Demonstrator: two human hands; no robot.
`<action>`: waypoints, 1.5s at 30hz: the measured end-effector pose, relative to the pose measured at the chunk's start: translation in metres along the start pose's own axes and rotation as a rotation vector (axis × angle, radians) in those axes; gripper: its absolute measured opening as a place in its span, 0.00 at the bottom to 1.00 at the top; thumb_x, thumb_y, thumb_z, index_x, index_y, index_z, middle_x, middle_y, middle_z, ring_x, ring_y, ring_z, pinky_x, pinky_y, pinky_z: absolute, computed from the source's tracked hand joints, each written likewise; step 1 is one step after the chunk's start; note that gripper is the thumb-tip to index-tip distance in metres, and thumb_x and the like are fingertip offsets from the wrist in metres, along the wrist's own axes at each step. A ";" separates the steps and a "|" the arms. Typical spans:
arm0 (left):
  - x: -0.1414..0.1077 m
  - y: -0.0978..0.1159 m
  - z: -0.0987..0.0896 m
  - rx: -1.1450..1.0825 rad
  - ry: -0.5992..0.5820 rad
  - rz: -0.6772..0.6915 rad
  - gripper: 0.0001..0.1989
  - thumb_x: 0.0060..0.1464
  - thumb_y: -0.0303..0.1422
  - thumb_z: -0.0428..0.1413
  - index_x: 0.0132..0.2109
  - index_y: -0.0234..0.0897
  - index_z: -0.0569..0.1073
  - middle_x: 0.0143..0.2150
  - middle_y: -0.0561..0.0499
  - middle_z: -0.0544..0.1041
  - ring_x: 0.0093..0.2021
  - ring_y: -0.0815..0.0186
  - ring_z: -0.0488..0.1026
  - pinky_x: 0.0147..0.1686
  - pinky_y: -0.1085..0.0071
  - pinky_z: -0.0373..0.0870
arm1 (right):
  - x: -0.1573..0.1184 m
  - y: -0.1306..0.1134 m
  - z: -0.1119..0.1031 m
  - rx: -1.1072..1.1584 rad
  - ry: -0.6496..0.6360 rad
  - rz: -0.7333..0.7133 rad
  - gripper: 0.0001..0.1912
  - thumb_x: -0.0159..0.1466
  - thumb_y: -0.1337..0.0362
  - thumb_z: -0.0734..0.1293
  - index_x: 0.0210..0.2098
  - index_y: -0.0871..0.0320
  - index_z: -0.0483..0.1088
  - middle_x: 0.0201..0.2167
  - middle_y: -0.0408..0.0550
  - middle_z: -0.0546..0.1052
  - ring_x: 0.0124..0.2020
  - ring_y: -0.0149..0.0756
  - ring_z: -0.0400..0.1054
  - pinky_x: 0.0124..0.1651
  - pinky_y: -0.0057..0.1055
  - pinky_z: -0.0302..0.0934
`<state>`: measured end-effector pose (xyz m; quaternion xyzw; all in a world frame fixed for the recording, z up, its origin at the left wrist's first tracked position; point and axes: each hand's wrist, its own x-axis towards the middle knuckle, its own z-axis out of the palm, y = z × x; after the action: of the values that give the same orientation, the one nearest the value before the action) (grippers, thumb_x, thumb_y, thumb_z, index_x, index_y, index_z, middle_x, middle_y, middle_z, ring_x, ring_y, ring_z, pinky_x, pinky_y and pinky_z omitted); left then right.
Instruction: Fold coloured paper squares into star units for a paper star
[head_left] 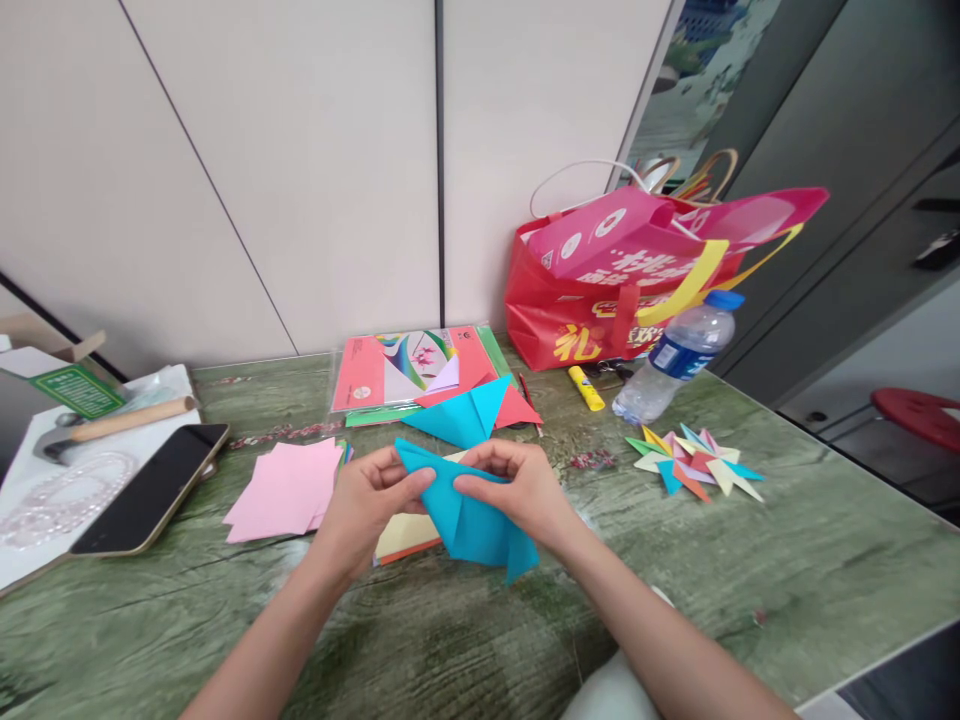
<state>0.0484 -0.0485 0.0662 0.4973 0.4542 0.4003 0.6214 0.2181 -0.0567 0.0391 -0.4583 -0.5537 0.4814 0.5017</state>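
A partly folded sheet of blue origami paper (480, 530) is held up over the table between my two hands. My left hand (379, 490) pinches its upper left corner, thumb in front. Along the top edge, my right hand (517, 485) grips the same sheet between thumb and fingers. Beneath it lies a stack of cream and orange paper (405, 538), partly covered by the blue sheet. Just behind, a second blue folded piece (465, 412) rests near a red folded piece (517, 402). Pink paper squares (285, 490) are piled left of my left hand.
A paper pack (367, 372) lies at the back. Right of it are a yellow glue stick (586, 388), a water bottle (675, 360), a red bag (555, 310) and folded multicoloured pieces (694, 462). On the left are a phone (154, 490), a hammer (120, 424) and beads (71, 500).
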 end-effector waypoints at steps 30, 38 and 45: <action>-0.001 -0.005 0.004 -0.069 0.118 -0.007 0.10 0.37 0.31 0.64 0.30 0.33 0.74 0.24 0.52 0.79 0.24 0.66 0.74 0.24 0.73 0.73 | 0.002 0.001 -0.002 0.053 -0.042 0.036 0.11 0.46 0.64 0.72 0.31 0.58 0.74 0.31 0.47 0.79 0.35 0.40 0.73 0.40 0.37 0.67; 0.000 -0.007 0.004 -0.069 0.116 -0.008 0.08 0.38 0.30 0.63 0.29 0.34 0.74 0.24 0.53 0.79 0.24 0.67 0.74 0.25 0.73 0.72 | 0.001 0.000 0.000 0.025 -0.075 0.038 0.11 0.48 0.63 0.70 0.32 0.59 0.73 0.32 0.48 0.78 0.35 0.39 0.72 0.40 0.36 0.66; 0.000 -0.007 0.002 -0.025 0.070 -0.005 0.09 0.40 0.32 0.63 0.30 0.32 0.73 0.25 0.52 0.79 0.24 0.67 0.73 0.25 0.72 0.72 | 0.001 -0.003 0.001 -0.047 -0.065 0.048 0.06 0.49 0.63 0.70 0.24 0.60 0.72 0.24 0.43 0.77 0.27 0.34 0.70 0.33 0.30 0.64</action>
<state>0.0511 -0.0503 0.0600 0.4740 0.4716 0.4217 0.6124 0.2174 -0.0561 0.0416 -0.4674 -0.5696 0.4947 0.4609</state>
